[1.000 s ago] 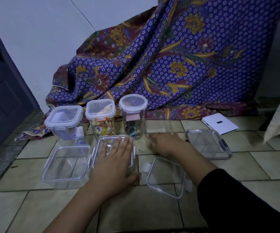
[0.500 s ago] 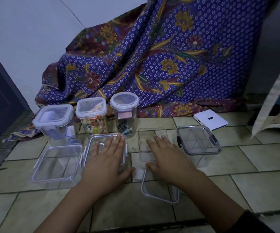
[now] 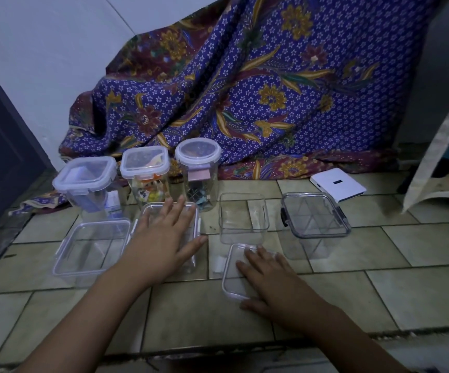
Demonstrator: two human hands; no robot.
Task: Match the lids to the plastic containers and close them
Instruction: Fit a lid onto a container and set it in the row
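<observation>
My left hand (image 3: 164, 238) lies flat, fingers spread, on the lid of a clear square container (image 3: 195, 223) on the tiled floor. My right hand (image 3: 267, 278) rests palm down on a loose clear lid (image 3: 231, 275) lying on the floor in front of an open, lidless clear container (image 3: 243, 218). To the left stands a lidded clear container (image 3: 91, 247). On the right a container with a dark-clipped lid (image 3: 315, 215) is closed.
Three lidded jars stand at the back: a square one (image 3: 86, 179), one with colourful contents (image 3: 146, 173), a round one (image 3: 197, 168). A patterned purple cloth (image 3: 245, 90) hangs behind. A white box (image 3: 338, 188) lies at the right; a dark door (image 3: 0, 157) on the left.
My right hand has drawn back from the open container toward me and now lies on the loose lid. My left hand stays on its container lid. The camera has shifted slightly.
</observation>
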